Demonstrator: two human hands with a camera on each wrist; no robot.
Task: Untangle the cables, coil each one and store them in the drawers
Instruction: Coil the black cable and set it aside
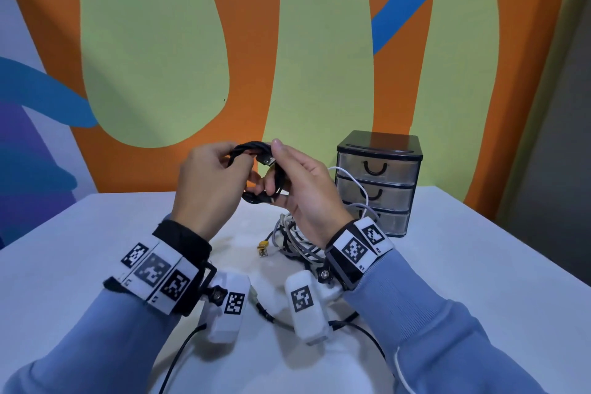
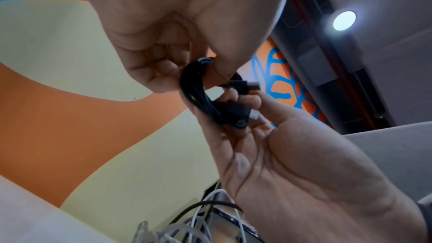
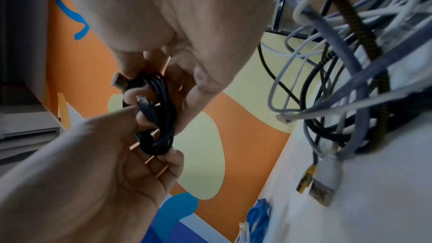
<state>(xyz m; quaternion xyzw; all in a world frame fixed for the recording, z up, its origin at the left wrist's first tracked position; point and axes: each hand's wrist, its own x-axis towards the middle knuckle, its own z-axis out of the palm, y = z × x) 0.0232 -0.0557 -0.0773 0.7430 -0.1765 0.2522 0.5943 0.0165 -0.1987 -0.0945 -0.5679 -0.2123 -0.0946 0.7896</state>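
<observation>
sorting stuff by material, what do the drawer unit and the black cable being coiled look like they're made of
Small three-drawer unit: apparently plastic, with see-through, slightly cloudy drawer fronts in a glossy black frame whose top reflects the wall.

Coiled black cable, held by the left hand and right hand: looks like a smooth rubbery or PVC jacket, bending into tight loops; its USB plug has a shiny metal shell.

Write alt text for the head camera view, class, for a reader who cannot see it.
Two hands, the left hand and the right hand, hold a coiled black cable above a white table. Under them lies a tangle of grey and white cables, beside a small three-drawer unit, all drawers closed.
</observation>
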